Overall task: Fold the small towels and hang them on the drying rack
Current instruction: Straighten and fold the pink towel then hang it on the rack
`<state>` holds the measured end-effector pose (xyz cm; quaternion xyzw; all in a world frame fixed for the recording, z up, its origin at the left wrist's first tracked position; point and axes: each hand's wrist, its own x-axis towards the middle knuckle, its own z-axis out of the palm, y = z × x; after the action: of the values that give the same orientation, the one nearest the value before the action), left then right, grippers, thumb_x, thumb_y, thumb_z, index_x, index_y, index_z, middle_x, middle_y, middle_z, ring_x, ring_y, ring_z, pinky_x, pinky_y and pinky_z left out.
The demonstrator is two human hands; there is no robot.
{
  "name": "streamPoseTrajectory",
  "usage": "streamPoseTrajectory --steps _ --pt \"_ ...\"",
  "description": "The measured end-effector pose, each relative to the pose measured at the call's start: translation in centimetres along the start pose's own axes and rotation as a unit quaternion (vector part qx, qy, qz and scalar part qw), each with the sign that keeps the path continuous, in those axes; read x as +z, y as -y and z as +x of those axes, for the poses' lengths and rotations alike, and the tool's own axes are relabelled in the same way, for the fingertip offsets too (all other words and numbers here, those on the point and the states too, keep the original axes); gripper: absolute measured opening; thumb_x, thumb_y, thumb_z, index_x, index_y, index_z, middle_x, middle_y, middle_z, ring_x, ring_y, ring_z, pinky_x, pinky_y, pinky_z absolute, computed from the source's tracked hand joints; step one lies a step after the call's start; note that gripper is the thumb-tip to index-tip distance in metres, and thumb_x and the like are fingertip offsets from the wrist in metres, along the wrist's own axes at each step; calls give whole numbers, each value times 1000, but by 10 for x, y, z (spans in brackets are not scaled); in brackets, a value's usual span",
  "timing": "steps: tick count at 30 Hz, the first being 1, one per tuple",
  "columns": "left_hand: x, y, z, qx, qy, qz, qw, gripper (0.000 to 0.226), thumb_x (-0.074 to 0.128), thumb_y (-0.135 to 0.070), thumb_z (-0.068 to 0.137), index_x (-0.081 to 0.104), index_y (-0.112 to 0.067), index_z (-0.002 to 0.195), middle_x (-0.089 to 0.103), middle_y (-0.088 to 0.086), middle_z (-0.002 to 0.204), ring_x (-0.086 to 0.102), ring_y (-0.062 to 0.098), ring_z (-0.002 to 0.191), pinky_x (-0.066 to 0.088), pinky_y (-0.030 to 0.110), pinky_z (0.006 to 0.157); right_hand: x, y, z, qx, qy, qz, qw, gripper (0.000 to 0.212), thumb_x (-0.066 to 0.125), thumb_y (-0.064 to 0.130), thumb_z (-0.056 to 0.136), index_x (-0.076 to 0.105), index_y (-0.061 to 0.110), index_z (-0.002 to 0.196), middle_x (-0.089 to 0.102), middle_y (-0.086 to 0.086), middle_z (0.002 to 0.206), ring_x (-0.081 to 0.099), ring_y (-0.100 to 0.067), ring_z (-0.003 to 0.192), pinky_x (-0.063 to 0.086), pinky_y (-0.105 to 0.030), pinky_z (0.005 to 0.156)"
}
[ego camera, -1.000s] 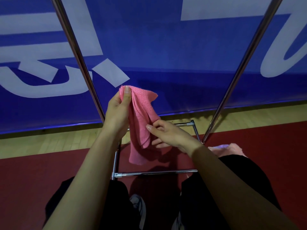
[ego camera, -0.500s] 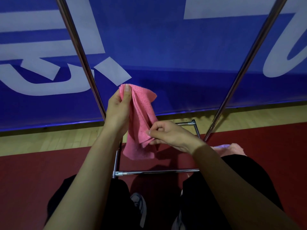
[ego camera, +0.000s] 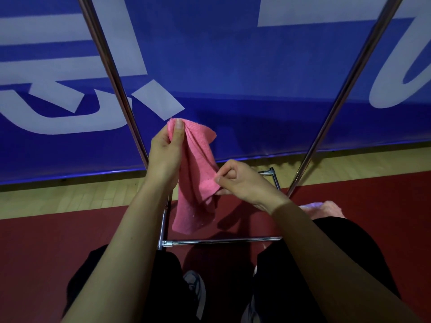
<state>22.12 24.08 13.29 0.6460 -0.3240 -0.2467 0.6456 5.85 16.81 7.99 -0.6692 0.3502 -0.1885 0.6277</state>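
A small pink towel hangs bunched in the air between my hands. My left hand pinches its top corner, thumb pressed on the cloth. Lower and to the right, my right hand has its fingers curled and pinches the towel's right edge near the middle. The drying rack is a chrome frame: two slanted poles rise left and right of my hands, and its base bars lie on the floor just below the towel. More pink and pale cloth lies by my right knee, mostly hidden by my arm.
A blue banner with large white letters stands as a wall right behind the rack. The floor is a wooden strip then dark red matting. My black-clad legs and a grey shoe are at the bottom.
My right hand went from open fingers against the towel to a curled pinch on its edge, and drew that edge to the right. The left hand kept its hold at the top.
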Motion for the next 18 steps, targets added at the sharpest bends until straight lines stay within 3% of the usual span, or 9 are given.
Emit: streamPoseTrajectory --steps 3,7,9,11,15,18 --pt "0 1 0 1 -28 9 1000 42 49 -52 106 75 -32 81 77 0 83 71 17 82 57 43 77 -4 -1 2 -1 -18 -19 1000 15 67 7 96 58 18 102 68 -2 89 69 -12 76 59 -43 87" --pt "-5 5 9 -69 -44 -63 995 43 55 -54 98 71 -18 81 74 7 86 71 25 88 55 44 88 -12 4 4 -5 -67 33 997 23 71 9 95 64 14 116 73 -5 103 68 -8 83 57 -27 83" --pt "-8 7 15 -117 -54 -120 984 38 61 -51 93 68 -16 81 67 7 84 65 22 87 54 47 94 -16 9 3 -1 -88 111 990 20 71 8 95 66 11 114 75 -10 107 69 -10 87 55 -23 80" --pt "-7 5 16 -148 -45 -158 975 35 61 -43 101 69 -11 87 70 6 83 69 19 85 54 47 103 -21 14 1 1 -101 185 978 13 67 7 97 69 10 109 76 -6 104 69 -9 89 53 -20 79" --pt "2 -6 5 -213 28 -191 958 37 57 -36 107 67 -2 98 79 14 89 78 25 90 59 42 97 -26 17 -2 -19 -64 260 963 13 58 10 102 67 15 111 77 4 108 71 -4 91 52 -26 87" --pt "9 -11 -5 -262 120 -220 932 41 52 -35 108 69 2 109 76 21 108 77 27 102 56 40 100 -22 19 -3 -58 -40 255 964 14 52 5 104 63 12 110 75 0 103 71 -9 90 56 -24 78"
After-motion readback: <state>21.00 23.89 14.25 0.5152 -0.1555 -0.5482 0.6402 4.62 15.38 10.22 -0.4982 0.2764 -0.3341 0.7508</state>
